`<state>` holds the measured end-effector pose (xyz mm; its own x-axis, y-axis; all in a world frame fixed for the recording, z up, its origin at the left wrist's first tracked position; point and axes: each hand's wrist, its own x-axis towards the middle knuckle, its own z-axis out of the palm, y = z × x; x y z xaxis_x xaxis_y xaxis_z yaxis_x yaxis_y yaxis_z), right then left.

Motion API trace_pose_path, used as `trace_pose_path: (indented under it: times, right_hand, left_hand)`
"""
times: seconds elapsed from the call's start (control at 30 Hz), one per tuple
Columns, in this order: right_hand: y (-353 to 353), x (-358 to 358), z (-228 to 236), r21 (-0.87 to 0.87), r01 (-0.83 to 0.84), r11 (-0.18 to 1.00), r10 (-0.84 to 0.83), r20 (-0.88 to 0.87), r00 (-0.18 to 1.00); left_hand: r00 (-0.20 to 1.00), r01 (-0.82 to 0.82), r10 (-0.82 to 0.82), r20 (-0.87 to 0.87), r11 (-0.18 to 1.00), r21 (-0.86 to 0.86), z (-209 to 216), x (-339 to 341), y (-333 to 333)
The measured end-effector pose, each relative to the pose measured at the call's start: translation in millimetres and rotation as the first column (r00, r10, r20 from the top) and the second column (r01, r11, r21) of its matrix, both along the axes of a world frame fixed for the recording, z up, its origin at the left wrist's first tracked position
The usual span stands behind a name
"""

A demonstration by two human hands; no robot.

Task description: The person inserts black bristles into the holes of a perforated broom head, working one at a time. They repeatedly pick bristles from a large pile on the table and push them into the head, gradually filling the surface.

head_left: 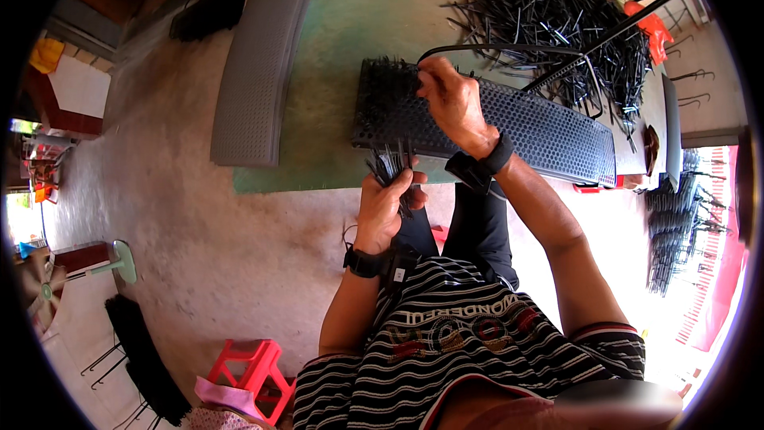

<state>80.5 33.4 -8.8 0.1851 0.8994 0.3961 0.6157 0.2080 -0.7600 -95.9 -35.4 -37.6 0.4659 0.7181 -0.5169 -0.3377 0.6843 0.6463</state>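
A bundle of thin black strips (388, 164) stands up out of my left hand (382, 205), whose fingers are closed round it just in front of the table edge. My right hand (455, 103) is over a long black perforated panel (549, 129), its fingers pinched together near the panel's far edge. Whatever that pinch holds is too small or hidden to tell. Dark strips (385, 94) stick up in a dense cluster at the panel's left end, left of my right hand. The holes toward the right end show plainly.
A large heap of black strips (557, 28) lies on the green table (318, 111). A thin black frame (585, 56) crosses above the panel. Grey perforated sheets (255, 80) overhang at left. On the floor are a pink stool (253, 370) and, farther left, a fan (46, 291).
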Motion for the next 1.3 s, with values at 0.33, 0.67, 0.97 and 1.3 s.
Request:
trace_pose_path:
  times: [0.33,0.67,0.97,1.3]
  right_hand:
    - [-29,0,26,-0.52,-0.161,0.839,0.109,-0.129,0.986]
    - [-32,16,14,-0.518,-0.385,0.764,0.24,-0.325,0.915]
    - [-27,12,17,-0.465,-0.362,0.808,0.166,-0.409,0.897]
    - [-10,-3,26,-0.018,0.083,0.996,-0.082,-0.415,0.906]
  left_hand:
    - [1.0,-0.013,0.013,0.002,1.0,0.023,1,3,1]
    - [0.98,0.193,-0.196,0.014,0.973,0.128,8,14,2]
    - [0.964,0.258,-0.263,0.04,0.961,0.099,2,18,0]
    - [0.968,0.246,-0.249,0.025,0.966,0.081,-14,12,-2]
